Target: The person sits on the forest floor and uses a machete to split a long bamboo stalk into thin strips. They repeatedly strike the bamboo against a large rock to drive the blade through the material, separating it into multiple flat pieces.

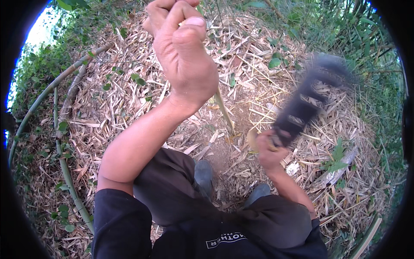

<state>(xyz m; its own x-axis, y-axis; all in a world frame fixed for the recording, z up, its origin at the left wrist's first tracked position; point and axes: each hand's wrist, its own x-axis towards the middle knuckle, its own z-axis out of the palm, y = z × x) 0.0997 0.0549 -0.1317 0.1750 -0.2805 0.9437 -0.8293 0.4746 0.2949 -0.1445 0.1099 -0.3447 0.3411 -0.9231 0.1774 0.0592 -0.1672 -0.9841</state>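
My left hand (183,49) is raised close to the camera, fingers closed around the top of a thin green bamboo stalk (224,110) that slants down to the ground between my feet. My right hand (271,151) is lower on the right, gripping the handle of a dark curved blade (308,97), which is smeared by motion blur and points up and to the right. The blade is apart from the stalk, to its right. My dark boots (203,175) stand just below the stalk's base.
Dry straw-coloured bamboo leaves (129,112) cover the ground. Long green bamboo poles (64,168) lie curving along the left. A pale cut piece (336,172) lies at the right. Green undergrowth (358,39) rings the far and right sides.
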